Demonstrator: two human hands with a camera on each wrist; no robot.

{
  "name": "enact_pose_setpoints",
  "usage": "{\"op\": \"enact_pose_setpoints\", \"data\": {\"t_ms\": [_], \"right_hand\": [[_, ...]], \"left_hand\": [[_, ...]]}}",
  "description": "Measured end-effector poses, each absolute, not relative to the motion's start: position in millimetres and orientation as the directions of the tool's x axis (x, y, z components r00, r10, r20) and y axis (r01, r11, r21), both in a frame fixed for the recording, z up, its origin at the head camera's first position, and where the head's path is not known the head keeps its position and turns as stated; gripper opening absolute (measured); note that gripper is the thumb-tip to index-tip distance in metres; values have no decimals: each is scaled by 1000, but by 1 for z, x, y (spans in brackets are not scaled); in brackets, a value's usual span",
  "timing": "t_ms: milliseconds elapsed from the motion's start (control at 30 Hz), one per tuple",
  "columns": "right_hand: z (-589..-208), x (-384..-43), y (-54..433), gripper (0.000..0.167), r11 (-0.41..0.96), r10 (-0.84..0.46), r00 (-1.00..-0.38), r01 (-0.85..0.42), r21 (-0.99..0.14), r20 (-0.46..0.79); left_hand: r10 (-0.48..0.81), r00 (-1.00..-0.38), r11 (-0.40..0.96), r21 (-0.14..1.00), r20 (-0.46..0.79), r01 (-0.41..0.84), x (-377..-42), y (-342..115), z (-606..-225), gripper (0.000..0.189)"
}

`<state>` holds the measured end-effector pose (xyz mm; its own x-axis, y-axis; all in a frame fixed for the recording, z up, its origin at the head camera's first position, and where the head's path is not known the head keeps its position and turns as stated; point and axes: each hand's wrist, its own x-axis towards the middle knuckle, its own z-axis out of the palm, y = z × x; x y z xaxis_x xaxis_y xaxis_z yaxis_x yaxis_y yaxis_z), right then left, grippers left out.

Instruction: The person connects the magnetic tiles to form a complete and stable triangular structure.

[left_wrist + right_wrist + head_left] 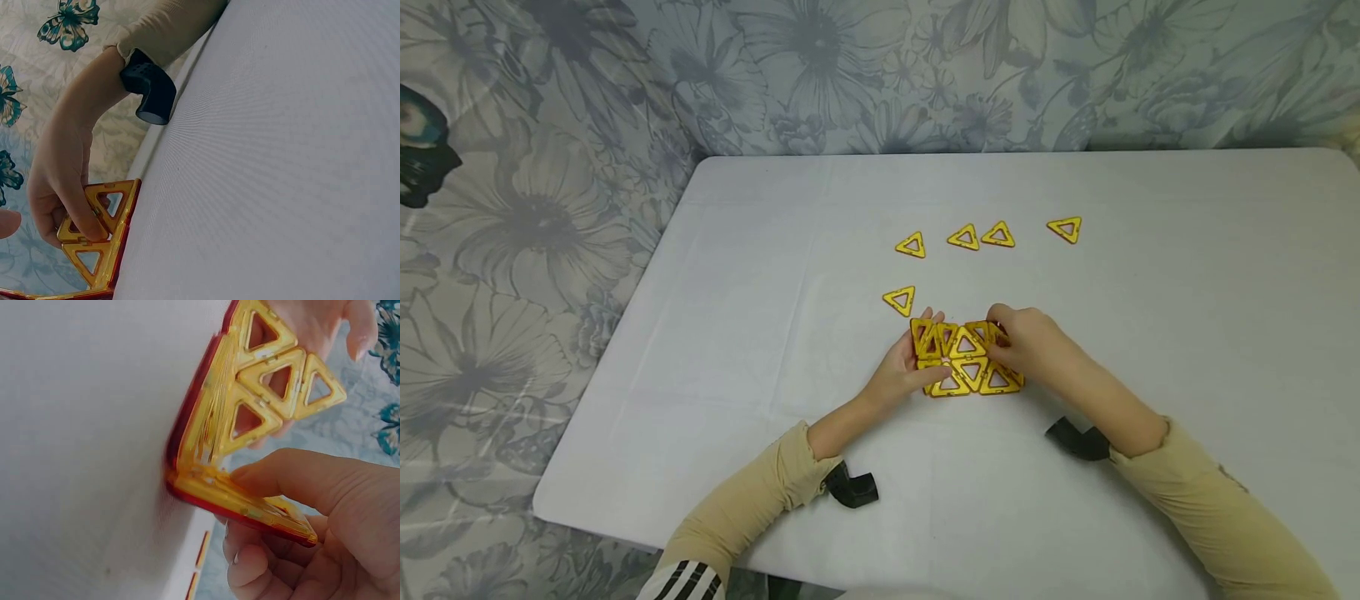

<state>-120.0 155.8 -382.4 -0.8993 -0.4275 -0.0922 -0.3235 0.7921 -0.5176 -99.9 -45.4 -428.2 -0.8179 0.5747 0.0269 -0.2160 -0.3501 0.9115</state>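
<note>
A yellow construction of translucent magnetic triangle tiles point(967, 357) with red edges stands on the white table, its panels meeting at an angle. From the left, my left hand point(901, 371) grips it, fingers behind and thumb overlapping a front tile; the right wrist view shows its palm behind the tile openings. My right hand point(1037, 337) pinches the panel at the right end, with the thumb point(281, 478) on the inner face and curled fingers outside. In the left wrist view the right hand point(53, 169) appears across the tile panel point(112, 269), with one left digit at the edge.
Several loose yellow triangle tiles lie flat beyond the construction, one point(911, 302) close by my left fingers and others point(997, 242) farther back. Black wrist mounts point(853, 490) hang below both sleeves. A flower-patterned wall covering point(820, 75) borders the table point(760, 250) behind and at left.
</note>
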Motion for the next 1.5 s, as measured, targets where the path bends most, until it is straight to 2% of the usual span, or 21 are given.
{"op": "enact_pose_setpoints", "data": {"t_ms": [533,800,1500], "right_hand": [[-381,-116,154,33,818,-412,-901,-299,-492,-137],[-381,-118,157,40,814,-428,-899,-339,-472,-92],[-377,-116,154,33,789,-428,-899,-321,-524,-95]], "left_hand": [[570,-821,-345,917,36,-199,-100,-46,-430,79],[569,-822,-333,922,29,-198,-100,-46,-430,79],[566,-824,-324,928,36,-182,-101,-46,-428,78]]}}
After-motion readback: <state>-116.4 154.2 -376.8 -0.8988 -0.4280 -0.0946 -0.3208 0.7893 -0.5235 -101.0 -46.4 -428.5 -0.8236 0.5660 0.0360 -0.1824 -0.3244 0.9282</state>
